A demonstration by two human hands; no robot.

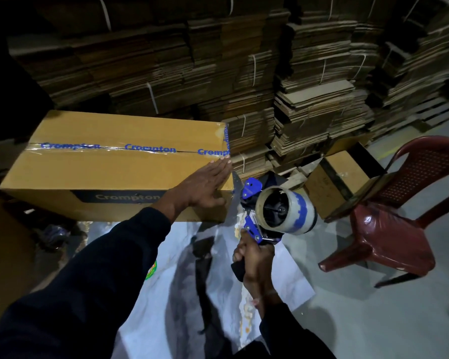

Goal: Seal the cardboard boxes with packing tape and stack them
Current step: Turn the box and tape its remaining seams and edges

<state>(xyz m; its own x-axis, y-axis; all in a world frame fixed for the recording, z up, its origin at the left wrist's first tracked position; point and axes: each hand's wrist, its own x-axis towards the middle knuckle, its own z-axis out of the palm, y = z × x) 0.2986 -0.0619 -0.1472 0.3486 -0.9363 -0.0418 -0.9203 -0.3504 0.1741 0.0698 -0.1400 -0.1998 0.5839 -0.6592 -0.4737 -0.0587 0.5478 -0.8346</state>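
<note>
Dark sleeves fill the lower frame; the right hand at lower centre has its fingers curled round the handle of the tape dispenser, roll uppermost. The left hand lies flat, fingers straight, on the near right corner of the cardboard box.

The box occupies the centre left, resting on a white-covered worktop. Printed tape runs along its top seam and over the right end. Judged by its size, the box is bulky and stiff-walled; its weight cannot be told. The taped strip is likely slick, so take hold under the two short ends, not on the seam.

Flattened cardboard stacks fill the upper frame directly behind the box. A red plastic chair stands at the right, with a smaller open carton beside it; both restrict movement toward the right.
</note>
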